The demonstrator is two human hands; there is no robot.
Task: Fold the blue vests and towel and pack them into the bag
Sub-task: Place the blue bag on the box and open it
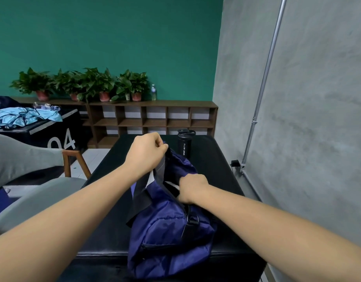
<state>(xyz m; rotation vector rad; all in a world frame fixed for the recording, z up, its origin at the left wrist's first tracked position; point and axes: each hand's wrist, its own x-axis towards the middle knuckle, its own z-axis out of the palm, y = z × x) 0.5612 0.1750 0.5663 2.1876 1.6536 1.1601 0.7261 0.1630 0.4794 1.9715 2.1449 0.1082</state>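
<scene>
Two hands are gripping the mouth of a blue bag [169, 231] on a black bench [216, 169].
The left hand [147, 151] is pinching the far rim, the right hand [193, 187] is clutching the near rim, and the vests [27, 117] are lying far left.

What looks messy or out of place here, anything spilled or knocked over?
Only the light blue vests: they lie crumpled in a heap on the black box at far left, unfolded, away from the bag. The sport bottle stands upright; nothing looks spilled.

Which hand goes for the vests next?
Left, likely: the blue vests lie on the black box at far left, nearer the left hand; the right hand grips the bag opening and can hold it.
</scene>
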